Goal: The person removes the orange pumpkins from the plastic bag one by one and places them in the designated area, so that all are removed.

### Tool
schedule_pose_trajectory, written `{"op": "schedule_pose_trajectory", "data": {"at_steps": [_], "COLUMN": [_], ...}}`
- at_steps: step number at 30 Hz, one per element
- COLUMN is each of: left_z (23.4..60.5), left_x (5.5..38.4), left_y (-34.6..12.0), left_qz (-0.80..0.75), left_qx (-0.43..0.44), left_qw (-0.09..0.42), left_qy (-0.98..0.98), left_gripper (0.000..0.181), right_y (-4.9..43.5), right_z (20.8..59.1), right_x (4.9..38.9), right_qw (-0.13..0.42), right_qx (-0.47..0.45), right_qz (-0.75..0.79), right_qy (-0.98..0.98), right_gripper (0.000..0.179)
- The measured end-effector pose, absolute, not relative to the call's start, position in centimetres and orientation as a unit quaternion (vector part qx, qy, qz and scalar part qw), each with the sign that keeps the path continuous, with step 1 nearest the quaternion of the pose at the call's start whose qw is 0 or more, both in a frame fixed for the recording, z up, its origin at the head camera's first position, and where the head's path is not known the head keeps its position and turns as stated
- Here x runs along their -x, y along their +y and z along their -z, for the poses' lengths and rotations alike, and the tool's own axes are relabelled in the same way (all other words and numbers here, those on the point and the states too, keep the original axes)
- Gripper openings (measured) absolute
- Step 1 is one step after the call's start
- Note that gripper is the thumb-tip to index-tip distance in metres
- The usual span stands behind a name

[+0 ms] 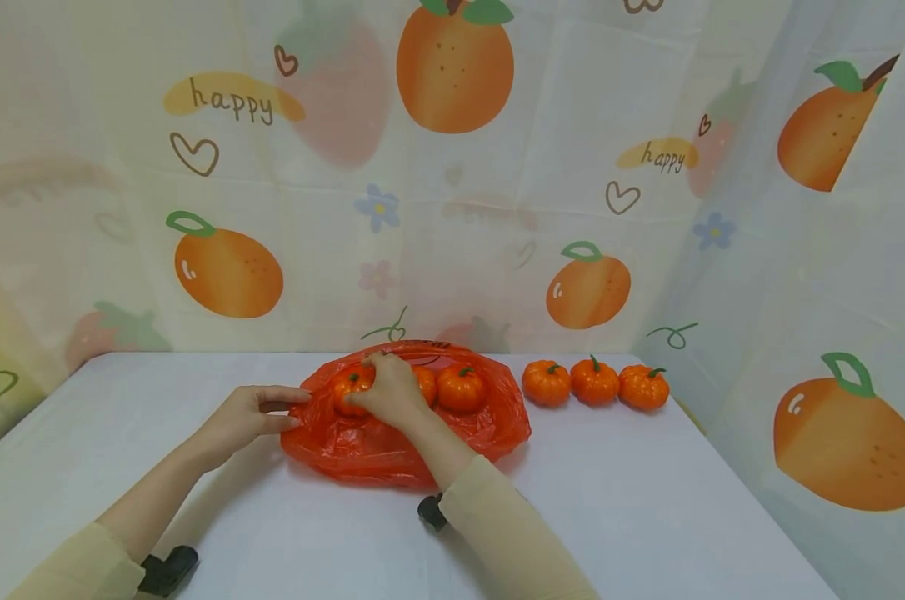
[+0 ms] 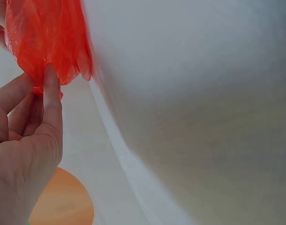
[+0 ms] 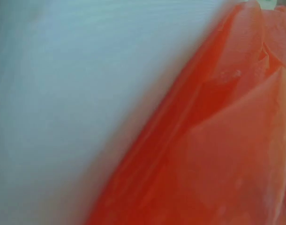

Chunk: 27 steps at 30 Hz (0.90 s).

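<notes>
A red plastic bag (image 1: 377,462) lies on the table with its mouth spread open. My left hand (image 1: 246,414) pinches the bag's left edge between thumb and fingers; the left wrist view shows the gathered plastic (image 2: 47,42) at the fingertips. Inside the bag, my right hand (image 1: 398,392) grips a small orange pumpkin (image 1: 347,385) at the left, thumb on its near side. Next to it are another pumpkin (image 1: 427,384), partly hidden by the hand, and a third pumpkin (image 1: 462,388). In the right wrist view the bag (image 3: 204,168) hides the right hand.
Three more small pumpkins stand in a row right of the bag: a near one (image 1: 546,384), a middle one (image 1: 594,382) and a bumpy one (image 1: 644,388) close to the right edge of the white table (image 1: 647,500). A fruit-printed curtain (image 1: 452,250) hangs behind.
</notes>
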<state>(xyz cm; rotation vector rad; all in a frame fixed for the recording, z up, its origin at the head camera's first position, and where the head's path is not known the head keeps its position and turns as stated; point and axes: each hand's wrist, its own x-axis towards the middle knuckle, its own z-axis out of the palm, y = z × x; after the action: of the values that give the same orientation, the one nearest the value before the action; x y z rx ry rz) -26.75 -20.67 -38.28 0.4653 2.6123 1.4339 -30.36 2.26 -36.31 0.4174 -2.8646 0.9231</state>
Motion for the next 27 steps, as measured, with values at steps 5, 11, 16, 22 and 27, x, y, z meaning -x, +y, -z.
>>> {"op": "schedule_pose_trajectory", "data": {"at_steps": [5,11,16,22,27], "left_z": [38.3,38.4,38.6,38.6,38.5], "left_x": [26.8,26.9,26.9,26.9,26.8], "left_y": [-20.6,-20.6,-20.7,-20.7,-20.6], "left_qz": [-0.474,-0.472,-0.474,-0.473,-0.476], "left_qx": [-0.154,-0.153,-0.152,-0.151,-0.151], "left_qw": [0.062,0.062,0.063,0.063,0.065], "left_qy": [0.865,0.866,0.865,0.866,0.864], "left_gripper": [0.042,0.042,0.042,0.042,0.042], "right_y": [2.2,2.0,1.6,1.3,1.1], "right_z": [36.4,36.6,36.5,36.3,36.6], "right_x": [30.6,30.8,30.7,30.5,30.5], "right_qw": [0.055,0.042,0.032,0.041,0.039], "right_qx": [-0.13,-0.13,-0.136,-0.138,-0.135], "right_qz": [-0.302,-0.291,-0.265,-0.21,-0.193], "right_qy": [-0.943,-0.947,-0.954,-0.967,-0.971], "right_gripper": [0.056,0.06,0.065,0.068,0.068]}}
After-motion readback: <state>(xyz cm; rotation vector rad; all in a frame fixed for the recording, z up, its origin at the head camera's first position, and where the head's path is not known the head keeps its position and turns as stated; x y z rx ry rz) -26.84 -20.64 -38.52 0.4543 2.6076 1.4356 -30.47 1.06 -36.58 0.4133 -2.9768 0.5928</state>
